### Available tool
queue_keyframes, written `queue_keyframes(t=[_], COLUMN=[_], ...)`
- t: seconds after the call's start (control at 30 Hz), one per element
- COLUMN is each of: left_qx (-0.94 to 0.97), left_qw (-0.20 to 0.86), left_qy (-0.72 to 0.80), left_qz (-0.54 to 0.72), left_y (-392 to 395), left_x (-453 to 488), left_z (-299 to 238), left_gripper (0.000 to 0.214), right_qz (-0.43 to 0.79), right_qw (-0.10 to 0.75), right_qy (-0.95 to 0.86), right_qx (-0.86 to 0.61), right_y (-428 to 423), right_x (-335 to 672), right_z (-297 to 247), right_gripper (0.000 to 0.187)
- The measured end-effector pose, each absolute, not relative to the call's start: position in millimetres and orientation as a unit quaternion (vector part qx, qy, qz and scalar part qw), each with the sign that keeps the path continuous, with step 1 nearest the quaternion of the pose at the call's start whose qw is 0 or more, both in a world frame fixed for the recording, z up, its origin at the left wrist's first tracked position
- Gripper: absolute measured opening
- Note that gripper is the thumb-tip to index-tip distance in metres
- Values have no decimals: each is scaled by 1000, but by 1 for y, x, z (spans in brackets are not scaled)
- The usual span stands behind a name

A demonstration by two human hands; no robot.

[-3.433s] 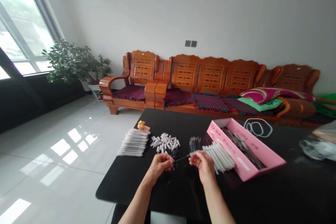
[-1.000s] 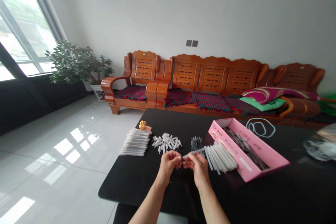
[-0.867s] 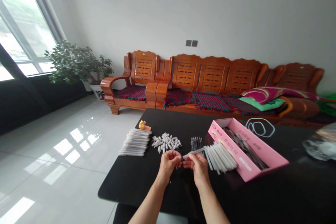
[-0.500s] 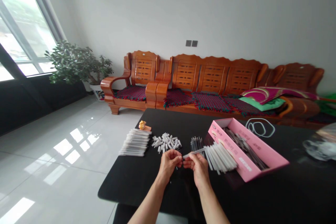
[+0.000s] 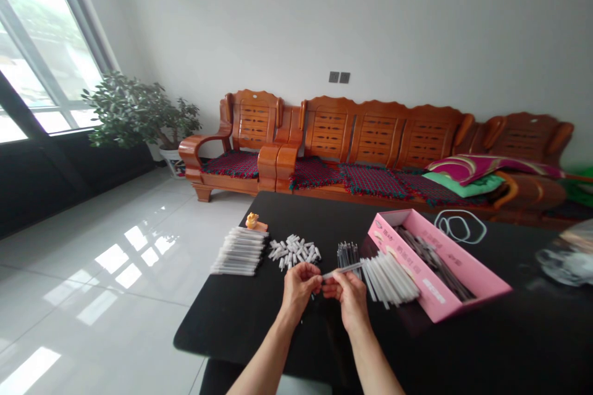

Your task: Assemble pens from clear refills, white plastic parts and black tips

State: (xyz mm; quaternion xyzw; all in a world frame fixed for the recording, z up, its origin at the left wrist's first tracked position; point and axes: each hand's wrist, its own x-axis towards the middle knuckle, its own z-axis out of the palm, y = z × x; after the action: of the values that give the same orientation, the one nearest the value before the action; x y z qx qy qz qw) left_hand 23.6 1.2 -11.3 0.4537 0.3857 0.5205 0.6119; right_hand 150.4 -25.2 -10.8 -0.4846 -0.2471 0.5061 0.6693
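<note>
Closely paired, both hands pinch one slim pen barrel (image 5: 345, 270) just above the surface (image 5: 259, 327), near its left edge.

The right hand (image 5: 348, 293) grips the barrel's middle and the left hand (image 5: 301, 284) closes on its end, fingertips almost touching; whether a small part sits between them is too small to tell. The likely slip is a skewed push: the thin tube could bend, or a tiny piece could spring away and vanish against the black top or roll off the near edge. Clutter crowds the hands: loose white caps (image 5: 294, 251) and a bundle of dark refills (image 5: 347, 253) lie just beyond, and a fan of clear barrels (image 5: 389, 278) leans on the pink box (image 5: 463, 284) to the right, easy to scatter with a wrist. Finished white pens (image 5: 238, 250) lie in a row by the left edge.
</note>
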Motion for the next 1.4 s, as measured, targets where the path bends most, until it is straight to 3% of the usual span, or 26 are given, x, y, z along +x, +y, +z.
queue_keyframes(t=[0.1,0.2,0.43,0.73,1.4], left_qx=[519,554,548,530,534], left_qw=[532,500,540,554,569], left_qy=[408,413,449,423,438], left_qz=[530,522,453,484,447], left_y=[-1,-3,-1,4,6], left_x=[23,21,19,20,18], left_z=[-9,-9,-17,-26,-27], left_gripper=[16,22,48,35,47], right_qz=[511,511,506,504,506], right_qw=[665,667,669,668,662], right_qy=[-242,-236,-243,-245,-242], right_qx=[-488,-488,-487,-490,-497], right_y=[-25,-24,-25,-24,-21], right_x=[151,151,150,149,148], right_z=[-10,-9,-10,-8,-9], right_gripper=[25,28,31,30,35])
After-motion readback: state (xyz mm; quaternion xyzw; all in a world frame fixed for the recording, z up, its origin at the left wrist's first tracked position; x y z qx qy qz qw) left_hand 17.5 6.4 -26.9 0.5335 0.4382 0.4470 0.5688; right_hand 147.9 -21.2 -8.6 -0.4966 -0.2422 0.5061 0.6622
